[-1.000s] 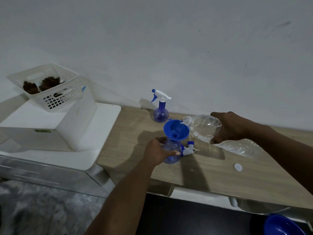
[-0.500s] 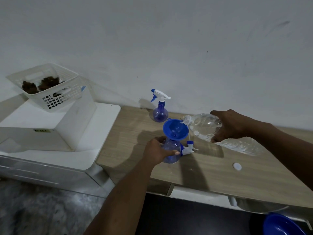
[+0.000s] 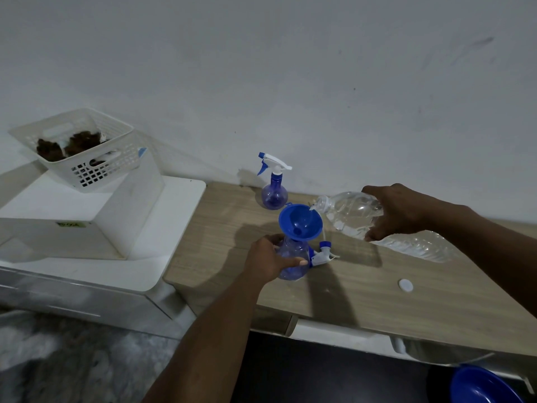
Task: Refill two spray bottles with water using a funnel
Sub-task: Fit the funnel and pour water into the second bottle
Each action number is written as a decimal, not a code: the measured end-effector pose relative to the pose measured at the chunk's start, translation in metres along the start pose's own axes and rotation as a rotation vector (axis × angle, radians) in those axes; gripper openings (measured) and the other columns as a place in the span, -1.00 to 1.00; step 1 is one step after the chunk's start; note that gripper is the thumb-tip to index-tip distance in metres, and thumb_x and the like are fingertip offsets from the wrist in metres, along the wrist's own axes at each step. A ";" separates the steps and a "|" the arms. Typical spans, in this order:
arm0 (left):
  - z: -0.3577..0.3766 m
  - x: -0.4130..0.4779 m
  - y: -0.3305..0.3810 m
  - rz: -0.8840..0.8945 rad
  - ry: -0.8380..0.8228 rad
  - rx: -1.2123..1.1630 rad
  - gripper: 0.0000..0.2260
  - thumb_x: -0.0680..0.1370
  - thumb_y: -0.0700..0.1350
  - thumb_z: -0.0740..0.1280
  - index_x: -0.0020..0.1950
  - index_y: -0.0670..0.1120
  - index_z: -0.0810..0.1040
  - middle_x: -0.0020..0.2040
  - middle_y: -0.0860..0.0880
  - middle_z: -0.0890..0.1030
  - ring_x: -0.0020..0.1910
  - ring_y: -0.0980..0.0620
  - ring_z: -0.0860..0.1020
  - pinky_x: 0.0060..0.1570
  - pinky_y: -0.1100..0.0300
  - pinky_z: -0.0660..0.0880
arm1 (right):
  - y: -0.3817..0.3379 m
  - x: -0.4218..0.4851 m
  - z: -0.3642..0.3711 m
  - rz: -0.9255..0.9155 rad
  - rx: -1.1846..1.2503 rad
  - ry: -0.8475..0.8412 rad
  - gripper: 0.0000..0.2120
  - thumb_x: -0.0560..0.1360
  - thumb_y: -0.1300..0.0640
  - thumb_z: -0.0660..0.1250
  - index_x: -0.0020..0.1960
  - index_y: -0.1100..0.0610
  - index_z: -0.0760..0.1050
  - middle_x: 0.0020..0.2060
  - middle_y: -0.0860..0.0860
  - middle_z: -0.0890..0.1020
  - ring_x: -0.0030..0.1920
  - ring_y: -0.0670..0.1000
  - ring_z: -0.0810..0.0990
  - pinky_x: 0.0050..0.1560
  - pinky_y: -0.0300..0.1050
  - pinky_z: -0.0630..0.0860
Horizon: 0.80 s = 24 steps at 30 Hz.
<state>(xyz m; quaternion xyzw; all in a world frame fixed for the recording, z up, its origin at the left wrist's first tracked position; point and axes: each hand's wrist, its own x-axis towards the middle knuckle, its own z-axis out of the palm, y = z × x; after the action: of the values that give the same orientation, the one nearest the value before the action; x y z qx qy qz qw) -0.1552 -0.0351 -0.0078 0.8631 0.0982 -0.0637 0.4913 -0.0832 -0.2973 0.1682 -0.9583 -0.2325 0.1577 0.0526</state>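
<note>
Two spray bottles on the wooden desk (image 3: 377, 303). Head view: the open spray bottle (image 3: 292, 258) stands near the front with the blue funnel (image 3: 300, 221) seated in its neck. The left hand (image 3: 270, 257) is wrapped round its body. The right hand (image 3: 398, 210) grips the clear water bottle (image 3: 351, 216), which is tipped sideways with its mouth over the funnel's right rim. The detached trigger head (image 3: 322, 254) lies just right of the open bottle. The second spray bottle (image 3: 274, 193) is upright by the wall with its trigger on. A white cap (image 3: 405, 285) lies on the desk, well right. A white basket (image 3: 87, 158) sits far left and a blue bowl (image 3: 482, 388) shows at lower right.
</note>
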 end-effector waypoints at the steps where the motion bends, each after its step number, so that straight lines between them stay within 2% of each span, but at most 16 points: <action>1: 0.000 0.000 0.000 0.005 -0.001 -0.001 -0.39 0.23 0.16 0.66 0.20 0.01 0.58 -0.02 0.17 0.60 0.01 0.13 0.59 0.06 0.20 0.55 | 0.000 0.000 0.000 -0.002 -0.002 0.000 -0.36 0.21 -0.11 0.66 0.07 -0.01 0.31 -0.32 -0.14 0.53 -0.14 0.05 0.54 -0.32 -0.29 0.32; 5: 0.000 0.000 0.000 0.017 -0.009 0.006 -0.38 0.25 0.16 0.66 0.22 0.00 0.58 0.01 0.15 0.62 0.01 0.13 0.59 0.07 0.20 0.55 | 0.001 0.001 0.000 -0.007 0.002 0.001 -0.36 0.22 -0.10 0.66 0.07 -0.04 0.30 -0.32 -0.13 0.56 -0.14 0.04 0.54 -0.30 -0.26 0.33; 8: 0.000 0.000 0.000 0.012 -0.005 0.016 -0.33 0.23 0.19 0.66 0.26 -0.01 0.57 0.04 0.14 0.61 0.03 0.13 0.59 0.09 0.19 0.55 | 0.001 0.003 0.002 -0.010 0.009 0.004 -0.37 0.22 -0.09 0.66 0.06 -0.05 0.30 -0.30 -0.07 0.61 -0.19 -0.05 0.53 -0.31 -0.26 0.33; 11: 0.000 0.000 -0.001 0.005 -0.003 0.023 -0.34 0.23 0.19 0.66 0.25 0.00 0.58 0.04 0.15 0.62 0.03 0.12 0.59 0.07 0.20 0.55 | 0.004 0.005 0.006 -0.013 0.024 0.016 -0.39 0.21 -0.09 0.65 0.01 -0.05 0.30 -0.32 -0.03 0.65 -0.17 0.00 0.55 -0.26 -0.15 0.37; 15: 0.000 0.001 0.000 -0.006 -0.004 0.013 -0.32 0.22 0.18 0.66 0.25 -0.02 0.58 0.06 0.14 0.63 0.02 0.14 0.59 -0.01 0.28 0.50 | 0.005 0.004 0.019 -0.014 0.077 0.034 -0.41 0.19 -0.07 0.66 -0.05 -0.10 0.28 -0.33 -0.04 0.65 -0.20 0.01 0.57 -0.25 -0.13 0.43; 17: 0.000 0.001 0.000 -0.009 0.001 0.014 -0.34 0.23 0.18 0.66 0.24 -0.02 0.59 0.05 0.12 0.64 0.02 0.13 0.59 0.00 0.26 0.51 | 0.005 0.004 0.026 -0.005 0.113 0.053 -0.39 0.18 -0.07 0.67 0.03 -0.04 0.34 -0.27 -0.03 0.66 -0.14 0.06 0.60 -0.12 -0.03 0.54; 20: 0.001 0.000 -0.001 -0.006 0.010 0.018 -0.36 0.22 0.19 0.66 0.21 -0.02 0.59 0.01 0.14 0.63 -0.01 0.15 0.59 -0.04 0.28 0.51 | 0.009 0.003 0.035 0.004 0.196 0.080 -0.28 0.16 -0.12 0.66 0.18 0.03 0.41 -0.19 -0.04 0.70 -0.08 0.03 0.65 0.04 0.07 0.58; 24: 0.002 0.001 -0.002 -0.021 0.014 0.013 -0.34 0.19 0.21 0.66 0.20 -0.01 0.60 0.02 0.14 0.64 0.00 0.14 0.60 -0.01 0.25 0.53 | 0.014 0.003 0.048 -0.007 0.306 0.138 -0.12 0.16 -0.11 0.68 0.37 0.06 0.39 -0.18 -0.13 0.73 -0.05 -0.10 0.67 0.06 -0.06 0.56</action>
<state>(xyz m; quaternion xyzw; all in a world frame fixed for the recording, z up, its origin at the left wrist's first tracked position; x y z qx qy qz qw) -0.1543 -0.0355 -0.0109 0.8655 0.1101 -0.0635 0.4844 -0.0909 -0.3071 0.1193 -0.9468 -0.2050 0.1249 0.2144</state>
